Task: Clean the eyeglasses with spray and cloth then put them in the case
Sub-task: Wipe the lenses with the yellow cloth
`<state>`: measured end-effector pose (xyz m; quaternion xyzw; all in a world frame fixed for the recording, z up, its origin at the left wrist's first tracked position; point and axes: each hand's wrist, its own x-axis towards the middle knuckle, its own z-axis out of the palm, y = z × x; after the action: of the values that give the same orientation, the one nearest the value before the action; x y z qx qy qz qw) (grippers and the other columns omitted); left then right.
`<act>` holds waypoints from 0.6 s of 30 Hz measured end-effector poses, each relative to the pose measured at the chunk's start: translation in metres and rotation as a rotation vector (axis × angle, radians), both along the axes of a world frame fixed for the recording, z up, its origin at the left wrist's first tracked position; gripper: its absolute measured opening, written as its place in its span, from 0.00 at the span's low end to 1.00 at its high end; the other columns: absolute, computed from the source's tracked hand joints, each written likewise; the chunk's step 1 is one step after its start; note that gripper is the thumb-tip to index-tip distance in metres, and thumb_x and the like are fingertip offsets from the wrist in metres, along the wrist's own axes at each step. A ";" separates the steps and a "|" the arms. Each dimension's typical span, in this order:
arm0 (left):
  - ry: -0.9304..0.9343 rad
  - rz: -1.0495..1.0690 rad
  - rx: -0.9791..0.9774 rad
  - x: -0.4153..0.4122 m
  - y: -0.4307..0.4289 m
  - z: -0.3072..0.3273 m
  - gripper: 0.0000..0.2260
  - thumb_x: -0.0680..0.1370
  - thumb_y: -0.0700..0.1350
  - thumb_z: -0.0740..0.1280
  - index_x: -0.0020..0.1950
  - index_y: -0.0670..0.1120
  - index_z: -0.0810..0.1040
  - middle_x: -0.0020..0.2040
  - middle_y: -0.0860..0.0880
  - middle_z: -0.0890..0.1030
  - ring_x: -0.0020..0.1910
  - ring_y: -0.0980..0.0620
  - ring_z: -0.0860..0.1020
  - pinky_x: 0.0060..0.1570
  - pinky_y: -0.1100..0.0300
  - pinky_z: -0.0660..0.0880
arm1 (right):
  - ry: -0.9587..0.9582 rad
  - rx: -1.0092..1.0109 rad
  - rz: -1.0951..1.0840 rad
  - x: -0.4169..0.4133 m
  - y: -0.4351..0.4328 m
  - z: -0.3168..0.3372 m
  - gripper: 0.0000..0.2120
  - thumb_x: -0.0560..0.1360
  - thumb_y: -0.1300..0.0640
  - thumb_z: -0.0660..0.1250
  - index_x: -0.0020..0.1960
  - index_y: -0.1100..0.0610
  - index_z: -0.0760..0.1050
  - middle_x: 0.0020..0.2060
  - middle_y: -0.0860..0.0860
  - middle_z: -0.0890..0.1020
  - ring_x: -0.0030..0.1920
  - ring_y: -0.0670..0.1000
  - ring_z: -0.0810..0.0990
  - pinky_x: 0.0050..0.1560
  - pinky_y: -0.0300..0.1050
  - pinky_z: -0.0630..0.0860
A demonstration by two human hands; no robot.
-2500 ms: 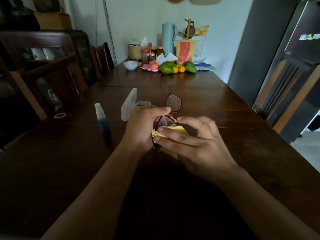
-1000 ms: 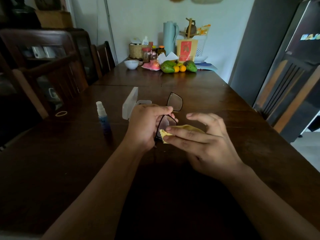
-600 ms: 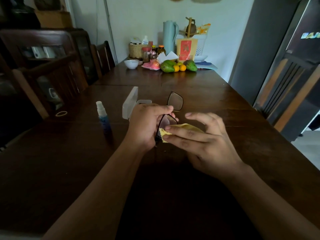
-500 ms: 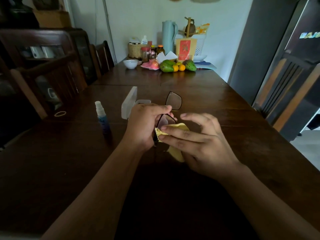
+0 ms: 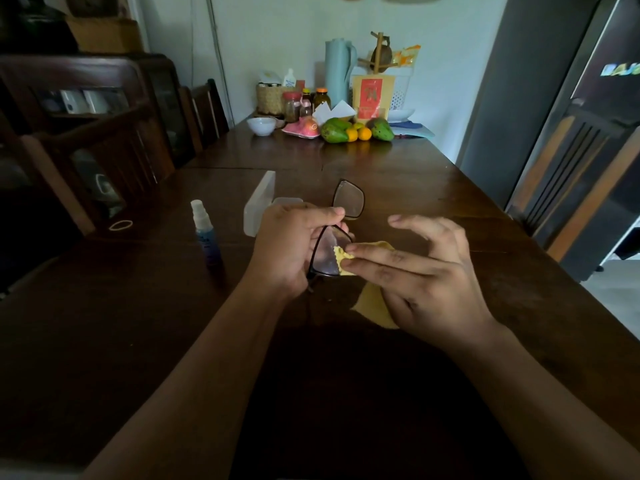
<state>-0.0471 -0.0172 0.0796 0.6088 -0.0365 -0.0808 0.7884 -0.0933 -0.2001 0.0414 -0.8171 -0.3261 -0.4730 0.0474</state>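
At frame centre, the left hand (image 5: 294,247) grips the one pair of eyeglasses (image 5: 348,202) near its bridge, while the right hand (image 5: 426,282) pinches the single yellow cloth (image 5: 375,306) against the nearer of two lenses. One spray bottle (image 5: 204,233) and one open case (image 5: 259,207) stand on the table (image 5: 104,323) left of the hands.

Counted at the near end of the dark wooden counter (image 5: 415,174): two grips, the left grip (image 5: 291,247) and the right grip (image 5: 426,282), one pair of eyeglasses (image 5: 348,202), one yellow cloth (image 5: 375,306), one spray bottle (image 5: 204,233), one clear case (image 5: 259,206) and one rubber band (image 5: 120,225). Counted at the far end: one white bowl (image 5: 261,126), one pale blue jug (image 5: 337,74), one woven basket (image 5: 270,98), three jars (image 5: 292,107), two green fruits (image 5: 334,131) and at least two small orange fruits (image 5: 364,133).
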 end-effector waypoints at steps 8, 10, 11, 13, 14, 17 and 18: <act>-0.001 -0.024 -0.034 0.000 0.000 0.001 0.09 0.77 0.37 0.67 0.37 0.36 0.78 0.32 0.40 0.80 0.29 0.47 0.79 0.31 0.58 0.78 | 0.019 0.008 0.033 0.001 -0.001 0.000 0.17 0.78 0.62 0.61 0.59 0.49 0.83 0.61 0.42 0.81 0.67 0.55 0.70 0.63 0.55 0.65; -0.013 -0.003 -0.041 0.000 -0.001 0.000 0.08 0.76 0.36 0.68 0.38 0.35 0.78 0.34 0.39 0.80 0.30 0.46 0.79 0.32 0.57 0.78 | 0.021 0.030 -0.001 0.002 -0.002 0.000 0.17 0.76 0.62 0.65 0.60 0.48 0.82 0.61 0.41 0.81 0.67 0.55 0.70 0.63 0.57 0.67; -0.018 0.015 -0.053 0.000 -0.003 -0.001 0.06 0.76 0.35 0.68 0.39 0.34 0.78 0.36 0.38 0.80 0.33 0.45 0.80 0.33 0.57 0.77 | 0.024 0.043 -0.033 0.003 -0.001 0.001 0.17 0.76 0.62 0.66 0.61 0.48 0.82 0.61 0.42 0.81 0.67 0.55 0.70 0.62 0.59 0.68; -0.027 0.053 -0.065 0.000 -0.006 -0.002 0.05 0.75 0.34 0.69 0.47 0.31 0.78 0.42 0.35 0.79 0.39 0.43 0.80 0.37 0.56 0.77 | 0.034 0.047 -0.094 0.003 0.003 0.001 0.19 0.75 0.61 0.67 0.63 0.48 0.80 0.62 0.43 0.81 0.68 0.56 0.69 0.62 0.60 0.68; -0.028 0.065 -0.065 0.000 -0.007 -0.003 0.06 0.75 0.33 0.69 0.49 0.31 0.78 0.44 0.34 0.79 0.42 0.42 0.79 0.39 0.56 0.77 | 0.038 0.046 -0.113 0.003 0.005 0.001 0.20 0.74 0.61 0.66 0.64 0.48 0.80 0.62 0.43 0.81 0.68 0.56 0.69 0.62 0.59 0.67; -0.044 0.081 -0.039 0.000 -0.008 -0.004 0.03 0.74 0.34 0.70 0.45 0.36 0.77 0.41 0.37 0.81 0.40 0.43 0.81 0.40 0.55 0.77 | 0.045 0.070 -0.147 0.003 0.013 0.002 0.21 0.74 0.61 0.63 0.64 0.48 0.80 0.61 0.43 0.81 0.69 0.56 0.67 0.61 0.56 0.65; -0.045 0.084 -0.030 0.000 -0.007 -0.004 0.03 0.74 0.34 0.70 0.43 0.37 0.77 0.40 0.37 0.81 0.38 0.43 0.81 0.39 0.56 0.78 | 0.050 0.076 -0.153 0.003 0.014 0.002 0.21 0.73 0.61 0.63 0.64 0.48 0.80 0.61 0.43 0.81 0.69 0.56 0.67 0.61 0.56 0.65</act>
<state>-0.0466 -0.0244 0.0753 0.5997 -0.0298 -0.0334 0.7990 -0.0906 -0.1859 0.0431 -0.8489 -0.2431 -0.4667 0.0504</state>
